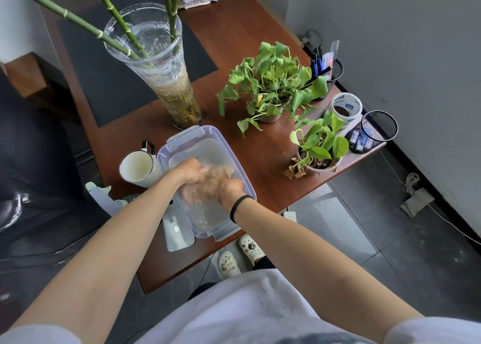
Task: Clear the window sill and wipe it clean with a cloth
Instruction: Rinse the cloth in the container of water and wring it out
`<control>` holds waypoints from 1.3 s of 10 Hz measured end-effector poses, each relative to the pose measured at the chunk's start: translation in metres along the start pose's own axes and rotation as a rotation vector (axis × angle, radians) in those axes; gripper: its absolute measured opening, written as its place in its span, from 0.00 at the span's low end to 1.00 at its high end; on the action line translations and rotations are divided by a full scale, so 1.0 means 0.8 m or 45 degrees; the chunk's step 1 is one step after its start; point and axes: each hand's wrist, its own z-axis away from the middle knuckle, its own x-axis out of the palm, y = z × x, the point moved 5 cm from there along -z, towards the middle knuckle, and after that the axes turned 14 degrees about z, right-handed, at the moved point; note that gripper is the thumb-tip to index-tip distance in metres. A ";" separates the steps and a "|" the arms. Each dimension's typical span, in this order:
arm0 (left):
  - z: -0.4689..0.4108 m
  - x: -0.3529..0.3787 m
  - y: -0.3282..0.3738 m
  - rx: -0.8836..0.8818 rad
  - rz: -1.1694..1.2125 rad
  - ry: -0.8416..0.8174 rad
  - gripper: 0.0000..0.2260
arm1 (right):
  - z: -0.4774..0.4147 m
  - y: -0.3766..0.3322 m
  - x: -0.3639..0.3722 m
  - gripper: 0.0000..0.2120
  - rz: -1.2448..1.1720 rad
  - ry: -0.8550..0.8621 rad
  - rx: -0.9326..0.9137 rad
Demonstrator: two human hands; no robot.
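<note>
1. Both hands were down inside the clear plastic box [205, 133], which sat at the near edge of the desk [234, 31]. I judged this was so that any water wrung out would fall back into the box and not onto the wood.
2. The left hand [191, 172] had its fingers curled round 1 end of the pale pink cloth [217, 174], and the right hand [230, 189] gripped the other end in the same way. Neither hand was open or idle.
3. The cloth lay bunched between the 2 hands, touching both, low in the box. The box seemed to hold water, though its clear walls made the level hard to tell.
4. A tall glass vase [166, 78] of bamboo stood just behind the box. The 2 potted plants [273, 83] [318, 146], a tape roll [346, 107] and a mesh pen pot [374, 131] were grouped further right. They were probably cleared off the sill and parked well apart from the wet work.
5. A white mug [140, 168] stood against the left wall of the box, and a spray bottle [104, 198] lay near the left forearm, within easy reach.
6. The window sill was not in view, so I judged the step in hand was wetting or wringing — wiping had not yet begun.
</note>
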 end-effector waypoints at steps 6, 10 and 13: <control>0.004 -0.008 0.001 -0.028 -0.214 0.372 0.11 | -0.002 -0.043 0.001 0.11 2.163 0.024 -0.881; 0.019 -0.016 0.023 0.080 -0.621 0.423 0.09 | 0.005 -0.028 -0.009 0.17 1.837 0.186 -0.752; 0.021 -0.023 0.014 0.103 -0.388 0.307 0.14 | 0.010 -0.027 0.002 0.06 2.092 -0.040 -1.042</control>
